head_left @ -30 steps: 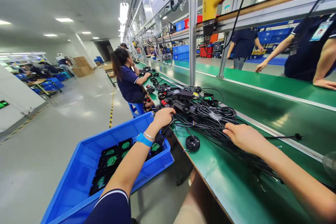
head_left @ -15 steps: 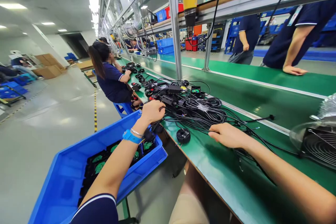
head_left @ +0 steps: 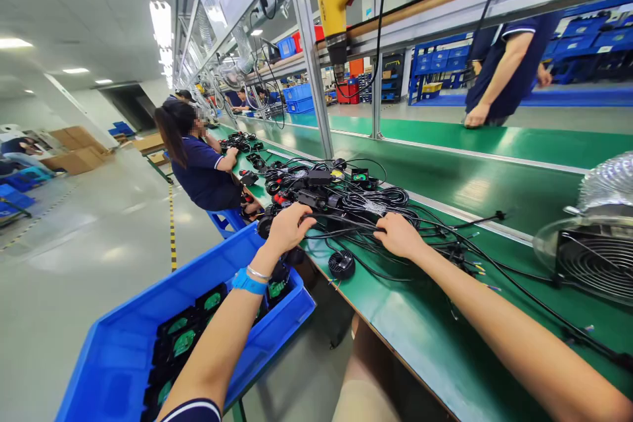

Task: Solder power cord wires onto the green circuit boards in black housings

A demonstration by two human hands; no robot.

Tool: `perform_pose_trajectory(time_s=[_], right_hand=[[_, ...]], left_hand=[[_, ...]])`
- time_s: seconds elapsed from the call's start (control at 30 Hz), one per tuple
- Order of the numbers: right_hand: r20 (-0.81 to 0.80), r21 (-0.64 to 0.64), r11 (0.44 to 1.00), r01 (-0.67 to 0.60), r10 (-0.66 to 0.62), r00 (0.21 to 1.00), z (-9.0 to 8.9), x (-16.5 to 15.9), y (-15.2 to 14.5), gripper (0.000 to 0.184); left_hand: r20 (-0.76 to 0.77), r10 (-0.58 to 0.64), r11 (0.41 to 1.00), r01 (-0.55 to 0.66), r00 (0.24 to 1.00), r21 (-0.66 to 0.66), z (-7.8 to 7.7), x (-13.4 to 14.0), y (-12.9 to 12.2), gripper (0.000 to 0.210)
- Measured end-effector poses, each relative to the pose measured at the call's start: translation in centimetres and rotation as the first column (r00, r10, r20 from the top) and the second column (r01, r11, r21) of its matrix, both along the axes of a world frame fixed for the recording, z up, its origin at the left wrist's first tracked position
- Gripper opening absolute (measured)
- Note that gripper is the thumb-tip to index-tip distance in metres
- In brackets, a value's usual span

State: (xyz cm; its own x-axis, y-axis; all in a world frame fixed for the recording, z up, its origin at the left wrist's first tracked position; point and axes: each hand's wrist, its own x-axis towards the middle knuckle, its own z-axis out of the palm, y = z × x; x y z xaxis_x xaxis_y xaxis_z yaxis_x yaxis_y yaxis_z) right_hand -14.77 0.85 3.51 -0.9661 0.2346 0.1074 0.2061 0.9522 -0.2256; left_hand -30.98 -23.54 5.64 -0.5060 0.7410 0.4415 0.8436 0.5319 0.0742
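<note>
Head camera shows the right hand (head_left: 398, 235) pinching black cables (head_left: 350, 219) over the green bench (head_left: 388, 306); the left hand (head_left: 288, 231) curls near them, whether gripping I cannot tell.

A heap of cables (head_left: 390, 196) lies on the counter (head_left: 395, 306), with a loose part (head_left: 341, 265) just before it, near the edge. Left of the counter stands a bin (head_left: 119, 349) with boards (head_left: 184, 343) inside. A fan (head_left: 596, 264) sits to the heap's right; a heat gun (head_left: 332, 3) hangs above, behind the heap.
</note>
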Motion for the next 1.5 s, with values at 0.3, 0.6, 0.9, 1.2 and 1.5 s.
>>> perform_pose_trajectory(time_s=[0.3,0.6,0.9,1.2,1.5], right_hand=[[-0.364,-0.003,1.0,0.004,-0.005,0.931,8.7,3.9,-1.7,0.028],[0.068,0.092,0.994,-0.062,0.056,0.996,9.6,8.8,0.1,0.011],[-0.155,-0.086,0.996,-0.024,0.01,0.988,9.5,10.9,1.2,0.029],[-0.083,-0.056,0.973,0.222,-0.226,0.97,7.9,14.4,1.4,0.032],[-0.009,-0.094,0.96,0.262,-0.264,0.964,4.3,14.3,-0.7,0.021]], left_hand=[[0.094,-0.281,0.956,0.288,0.955,-0.064,-2.4,-1.4,4.7,0.054],[0.053,-0.351,0.921,0.355,0.935,-0.161,-2.6,-2.3,4.5,0.037],[-0.097,-0.354,0.926,0.333,0.93,-0.178,-2.2,-3.9,4.2,0.037],[-0.174,-0.518,0.84,0.459,0.838,-0.29,-2.6,-3.7,4.2,0.041],[-0.178,-0.673,0.726,0.596,0.718,-0.344,-3.6,-4.9,5.0,0.04]])
